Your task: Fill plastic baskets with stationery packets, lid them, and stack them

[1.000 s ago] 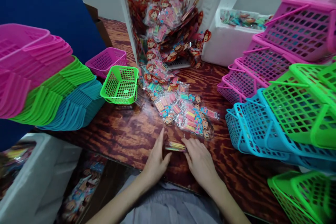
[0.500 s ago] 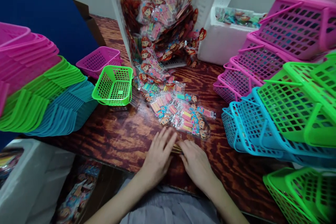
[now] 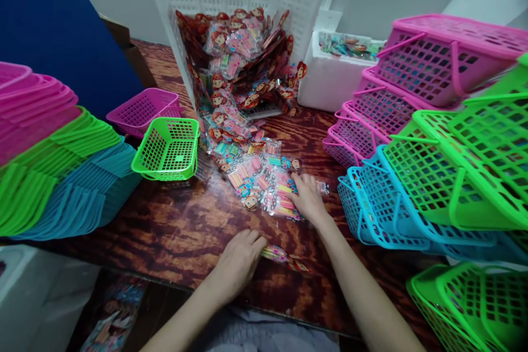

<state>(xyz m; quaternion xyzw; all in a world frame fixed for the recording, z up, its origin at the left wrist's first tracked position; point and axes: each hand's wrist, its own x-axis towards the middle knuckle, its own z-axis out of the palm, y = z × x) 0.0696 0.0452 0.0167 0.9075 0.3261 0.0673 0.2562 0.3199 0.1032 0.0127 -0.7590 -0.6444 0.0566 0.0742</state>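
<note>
My left hand (image 3: 241,258) is closed around the end of a small bundle of clear packets (image 3: 274,253), just above the table near its front edge. The bundle's pink and yellow ends and cartoon-head cards stick out to the right. My right hand (image 3: 308,198) rests over the right side of a loose pile of packets (image 3: 251,170). Its thumb and index finger are apart on the packets, and the other fingertips are partly hidden. These packets show pastel sticks inside and cartoon-girl heads at one end.
A tipped white crate (image 3: 163,27) spills red-haired cartoon packets onto the wooden table (image 3: 173,236). A green basket (image 3: 167,159) and a pink basket (image 3: 142,107) stand left of the pile. Nested baskets (image 3: 74,176) rise at far left; filled baskets (image 3: 412,187) are stacked right. A foam box (image 3: 325,77) sits behind.
My hands have separated. The right one has moved forward and right onto the pile; the left one stays near the front edge with the bundle. The view has shifted slightly.
</note>
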